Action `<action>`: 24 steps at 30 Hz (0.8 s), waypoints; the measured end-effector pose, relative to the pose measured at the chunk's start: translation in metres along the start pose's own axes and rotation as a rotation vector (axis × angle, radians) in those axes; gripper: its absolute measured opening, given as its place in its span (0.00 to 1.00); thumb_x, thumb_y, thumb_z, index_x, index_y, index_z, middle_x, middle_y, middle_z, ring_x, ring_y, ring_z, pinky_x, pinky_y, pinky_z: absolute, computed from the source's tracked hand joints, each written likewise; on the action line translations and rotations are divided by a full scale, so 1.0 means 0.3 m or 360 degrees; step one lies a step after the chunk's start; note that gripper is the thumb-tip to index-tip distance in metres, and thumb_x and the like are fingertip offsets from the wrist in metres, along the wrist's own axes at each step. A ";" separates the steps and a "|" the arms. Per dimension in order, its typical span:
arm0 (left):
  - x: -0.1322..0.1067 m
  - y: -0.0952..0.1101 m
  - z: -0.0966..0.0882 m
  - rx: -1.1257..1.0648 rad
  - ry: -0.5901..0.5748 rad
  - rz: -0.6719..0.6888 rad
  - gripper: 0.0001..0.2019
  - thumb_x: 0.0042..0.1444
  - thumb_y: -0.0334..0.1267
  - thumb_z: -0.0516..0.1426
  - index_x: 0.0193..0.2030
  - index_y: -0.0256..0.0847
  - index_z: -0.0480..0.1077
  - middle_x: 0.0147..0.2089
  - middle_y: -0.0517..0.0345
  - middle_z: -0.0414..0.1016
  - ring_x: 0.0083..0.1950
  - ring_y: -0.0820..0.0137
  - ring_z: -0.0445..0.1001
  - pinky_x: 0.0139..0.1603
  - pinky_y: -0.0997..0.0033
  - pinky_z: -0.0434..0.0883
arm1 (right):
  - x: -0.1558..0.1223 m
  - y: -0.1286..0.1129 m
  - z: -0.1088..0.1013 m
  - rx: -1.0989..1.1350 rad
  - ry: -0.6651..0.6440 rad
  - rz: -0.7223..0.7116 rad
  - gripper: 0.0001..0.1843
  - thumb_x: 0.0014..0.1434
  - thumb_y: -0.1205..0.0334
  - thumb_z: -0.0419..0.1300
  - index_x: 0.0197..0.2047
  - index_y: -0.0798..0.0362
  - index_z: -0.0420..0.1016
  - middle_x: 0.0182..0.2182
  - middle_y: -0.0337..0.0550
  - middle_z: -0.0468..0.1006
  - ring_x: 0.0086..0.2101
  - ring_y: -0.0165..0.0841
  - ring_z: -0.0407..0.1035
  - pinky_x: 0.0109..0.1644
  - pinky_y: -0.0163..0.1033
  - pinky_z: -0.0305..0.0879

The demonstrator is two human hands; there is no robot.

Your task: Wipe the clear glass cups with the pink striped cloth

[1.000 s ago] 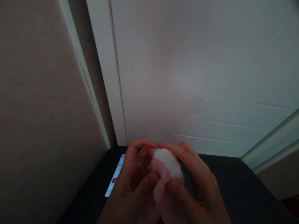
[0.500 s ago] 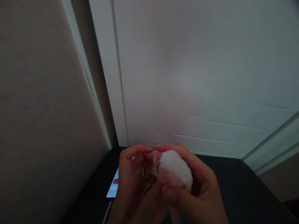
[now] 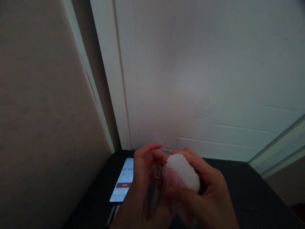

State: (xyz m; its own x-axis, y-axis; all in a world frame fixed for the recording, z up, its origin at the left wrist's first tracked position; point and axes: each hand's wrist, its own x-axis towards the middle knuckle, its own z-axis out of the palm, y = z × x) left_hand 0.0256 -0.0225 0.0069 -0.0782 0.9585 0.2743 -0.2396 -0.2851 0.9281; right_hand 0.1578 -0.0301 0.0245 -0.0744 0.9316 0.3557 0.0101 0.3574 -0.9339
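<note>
A fuzzy white and pink plush piece [image 3: 182,170] is gripped in my right hand [image 3: 211,190], with the fingers behind it and the thumb across its lower front. My left hand [image 3: 145,181] curls in from the left, its fingertips at the plush piece's left edge. Between that palm and the plush piece is a clear, shiny piece [image 3: 157,171], perhaps plastic, held by the left fingers. Its full shape is hidden by the hands. Both hands are raised in front of me, above the dark tabletop.
A lit phone [image 3: 121,181] showing a timer lies on the dark table [image 3: 238,184], partly behind my left hand. Pale strips [image 3: 113,213] lie nearer. A white panel [image 3: 166,79] with embossed hearts rises behind the table, and a wall [image 3: 47,111] stands at the left.
My left hand has shifted right, closer to the plush piece, and its index finger has lifted. More of the phone shows. The plush piece has moved slightly right with my right hand.
</note>
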 end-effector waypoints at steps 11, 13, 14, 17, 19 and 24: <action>-0.029 -0.001 -0.051 0.0357 -0.0130 0.0149 0.14 0.57 0.44 0.59 0.51 0.53 0.71 0.50 0.60 0.74 0.49 0.64 0.73 0.45 0.73 0.71 | -0.005 0.060 0.001 -0.0835 0.0128 -0.0718 0.20 0.54 0.70 0.64 0.48 0.40 0.75 0.34 0.37 0.73 0.32 0.33 0.69 0.29 0.35 0.61; -0.017 0.003 -0.050 0.0335 -0.0153 0.0069 0.15 0.57 0.43 0.60 0.52 0.52 0.70 0.54 0.59 0.74 0.53 0.63 0.72 0.47 0.75 0.70 | -0.010 0.066 0.004 -0.0923 0.0157 -0.0765 0.22 0.55 0.71 0.61 0.50 0.38 0.74 0.34 0.38 0.74 0.33 0.35 0.68 0.30 0.37 0.61; -0.013 0.005 -0.048 0.0306 -0.0167 0.0054 0.17 0.56 0.42 0.61 0.53 0.52 0.70 0.56 0.59 0.73 0.56 0.63 0.71 0.49 0.75 0.70 | -0.012 0.067 0.006 -0.0943 0.0163 -0.0785 0.22 0.56 0.71 0.61 0.50 0.37 0.74 0.33 0.38 0.74 0.33 0.35 0.68 0.30 0.37 0.61; -0.011 0.008 -0.044 0.0168 -0.0201 0.0030 0.20 0.53 0.41 0.64 0.54 0.51 0.70 0.58 0.58 0.74 0.59 0.61 0.70 0.52 0.74 0.70 | -0.015 0.067 0.013 -0.0962 0.0166 -0.0859 0.17 0.57 0.68 0.62 0.48 0.39 0.74 0.31 0.38 0.72 0.32 0.35 0.67 0.31 0.37 0.61; -0.018 0.011 -0.048 0.0112 -0.0249 -0.0028 0.22 0.51 0.40 0.64 0.54 0.53 0.70 0.58 0.59 0.75 0.57 0.62 0.72 0.50 0.75 0.71 | -0.015 0.066 0.021 -0.0973 0.0164 -0.0926 0.13 0.58 0.67 0.61 0.45 0.42 0.75 0.30 0.37 0.72 0.31 0.34 0.66 0.32 0.37 0.61; -0.034 0.020 -0.066 0.0230 -0.0200 0.0014 0.24 0.50 0.30 0.61 0.54 0.52 0.70 0.58 0.60 0.74 0.56 0.65 0.74 0.52 0.77 0.71 | -0.013 0.076 0.042 -0.1016 0.0171 -0.1003 0.14 0.61 0.70 0.57 0.43 0.41 0.75 0.28 0.37 0.72 0.31 0.34 0.64 0.32 0.39 0.59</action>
State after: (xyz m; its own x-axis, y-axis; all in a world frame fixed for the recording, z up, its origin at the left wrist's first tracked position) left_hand 0.0059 -0.0342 0.0048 0.0438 0.9518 0.3035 -0.0974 -0.2982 0.9495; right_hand 0.1456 -0.0265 0.0014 -0.1599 0.5401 0.8262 0.5528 0.7425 -0.3784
